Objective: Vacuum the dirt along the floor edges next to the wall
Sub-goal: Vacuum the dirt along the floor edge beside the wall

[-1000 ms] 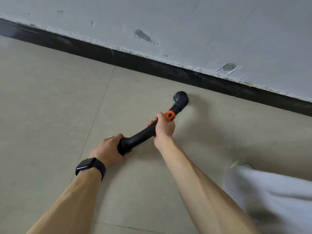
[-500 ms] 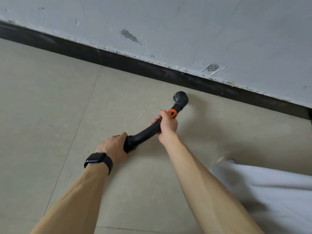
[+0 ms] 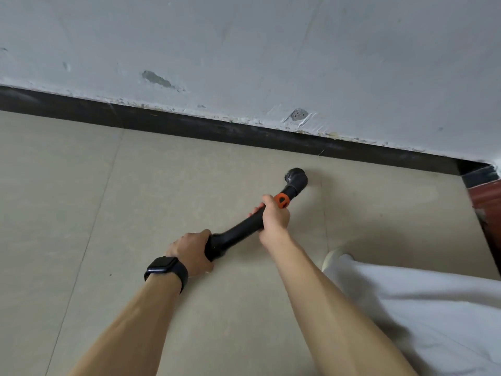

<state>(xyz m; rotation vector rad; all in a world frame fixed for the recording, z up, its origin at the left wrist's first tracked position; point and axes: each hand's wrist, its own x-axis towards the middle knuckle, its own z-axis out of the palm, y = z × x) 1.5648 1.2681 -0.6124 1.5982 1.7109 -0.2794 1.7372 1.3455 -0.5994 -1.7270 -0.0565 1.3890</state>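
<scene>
Right hand grip: the right hand [image 3: 273, 217] is wrapped firmly round the black vacuum wand [image 3: 238, 229], just below its orange collar [image 3: 282, 200].
Left hand grip: the left hand [image 3: 191, 252] clasps the wand's thicker rear end, fingers closed round it. A black smartwatch [image 3: 165, 268] sits on that wrist.
Wand: it runs diagonally from lower left to upper right and ends in a bent elbow [image 3: 296, 180] that turns down towards the floor. The suction mouth is hidden beneath the bend.
Position: the elbow is over the beige tiled floor [image 3: 81, 199], near the black skirting board [image 3: 189, 126] but apart from it.
Surroundings: a scuffed grey-white wall [image 3: 244, 50] rises above the skirting. A white trouser leg [image 3: 420, 308] fills the lower right.
Step in hand: this looks like a vacuuming pass along the wall edge. No dirt can be made out.
Next move: probably bringing the mouth tight against the skirting, then sliding it steadily along the edge, with both hands guiding.
</scene>
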